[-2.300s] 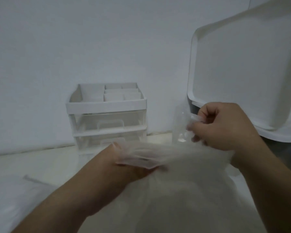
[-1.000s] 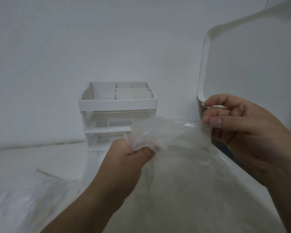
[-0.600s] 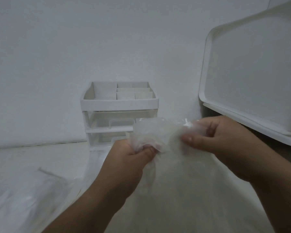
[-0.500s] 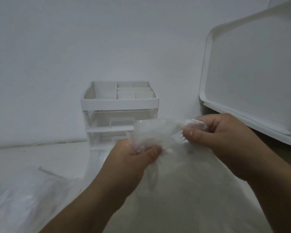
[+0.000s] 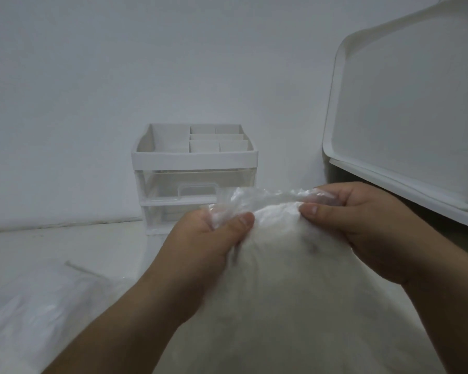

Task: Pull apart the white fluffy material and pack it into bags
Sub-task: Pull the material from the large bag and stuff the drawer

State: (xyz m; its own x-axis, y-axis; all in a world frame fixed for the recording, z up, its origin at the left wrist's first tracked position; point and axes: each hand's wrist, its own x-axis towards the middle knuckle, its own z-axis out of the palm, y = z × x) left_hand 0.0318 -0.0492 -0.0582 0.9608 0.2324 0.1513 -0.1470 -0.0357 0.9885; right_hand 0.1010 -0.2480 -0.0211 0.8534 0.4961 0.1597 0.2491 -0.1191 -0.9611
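Observation:
A clear plastic bag [image 5: 295, 292] full of white fluffy material fills the lower middle of the head view. Its mouth [image 5: 265, 199] is bunched into a crinkled strip at the top. My left hand [image 5: 208, 238] grips the left end of that strip, thumb pressed on the plastic. My right hand [image 5: 362, 220] pinches the right end between thumb and curled fingers. The stuffing bulges up between the two hands.
A white drawer organiser [image 5: 195, 174] with clear drawers stands against the wall behind the bag. A large white plastic bin [image 5: 405, 125] lies tilted at the right. Another filled clear bag [image 5: 30, 314] lies at the lower left on the pale floor.
Both hands have drawn the bag's mouth together and lowered it slightly. The right hand went from an open reach to a pinch on the plastic, and the filling now bulges higher between them.

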